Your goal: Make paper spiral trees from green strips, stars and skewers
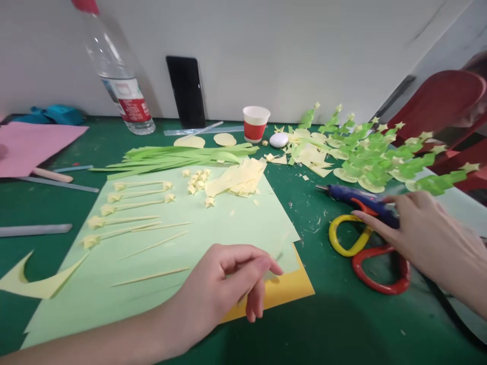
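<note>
My right hand (426, 233) has its fingers around the back end of a blue glue gun (353, 195), whose nozzle points left. Just below it lie scissors (334, 238) with one yellow and one red handle loop. My left hand (232, 281) hovers over the front edge of the pale green paper (220, 228) and an orange sheet (291, 289). Its thumb rests against the curled fingers; whatever they may hold is hidden. On the green paper lie thin sticks (152, 276), several with folded paper stars (91, 241) at the ends, and a pile of loose stars (198, 180).
Green paper strips (171, 157), cream strips (239, 180) and scraps (312, 157) lie farther back. Star-topped green paper pieces on round bases (365, 177) crowd the right. A paper cup (255, 124), phone (186, 91) and bottle (122, 91) stand by the wall. Glue sticks (36, 230) lie left.
</note>
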The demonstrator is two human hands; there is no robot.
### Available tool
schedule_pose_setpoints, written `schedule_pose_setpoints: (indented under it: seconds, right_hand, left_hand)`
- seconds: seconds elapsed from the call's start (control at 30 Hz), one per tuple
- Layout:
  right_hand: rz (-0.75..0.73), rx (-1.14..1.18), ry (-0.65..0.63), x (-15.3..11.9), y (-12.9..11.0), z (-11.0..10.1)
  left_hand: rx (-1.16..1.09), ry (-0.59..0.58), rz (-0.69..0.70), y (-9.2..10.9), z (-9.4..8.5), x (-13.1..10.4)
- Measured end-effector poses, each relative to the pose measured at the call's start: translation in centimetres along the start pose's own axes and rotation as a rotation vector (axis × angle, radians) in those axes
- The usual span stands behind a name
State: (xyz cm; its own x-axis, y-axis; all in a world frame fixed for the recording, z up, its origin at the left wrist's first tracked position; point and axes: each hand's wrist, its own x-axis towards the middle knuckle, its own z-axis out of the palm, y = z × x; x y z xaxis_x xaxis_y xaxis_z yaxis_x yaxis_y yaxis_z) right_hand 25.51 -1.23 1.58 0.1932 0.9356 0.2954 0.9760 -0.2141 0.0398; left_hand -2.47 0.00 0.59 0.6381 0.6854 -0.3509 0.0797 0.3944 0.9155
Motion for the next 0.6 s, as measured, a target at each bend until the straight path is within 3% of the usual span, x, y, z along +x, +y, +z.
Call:
schedule_pose_setpoints:
  seconds: [0.1,0.13,0.17,0.2,0.27,0.4,0.6]
  right_hand:
    - [-0.154,0.340,0.085,-2.0,-2.4,-0.9]
    - [-0.218,0.429,0.026,-2.7,-3.6,-1.1]
    - [-0.261,0.665,-0.135,-3.4,-4.9,-1.2]
    - [-0.223,0.886,-0.279,-4.0,-6.1,-1.2]
    - [-0.037,1.235,-0.419,-4.7,-8.5,-1.2]
    - [0.184,1.624,-0.755,-4.5,-11.6,-1.5]
    - [0.232,1.921,-0.940,-4.0,-13.1,-2.4]
  left_hand:
    - [-0.020,0.041,0.054,0.1,0.2,0.0]
    - [-0.027,0.056,0.060,0.1,0.3,0.0]
    - [-0.037,0.068,0.064,0.2,0.4,0.0]
    - [-0.048,0.080,0.071,0.3,0.5,-0.1]
    - [-0.063,0.097,0.100,0.5,0.7,-0.2]
    - [-0.054,0.104,0.174,0.8,1.1,-0.6]
    - [-0.004,0.062,0.190,0.7,1.6,-1.4]
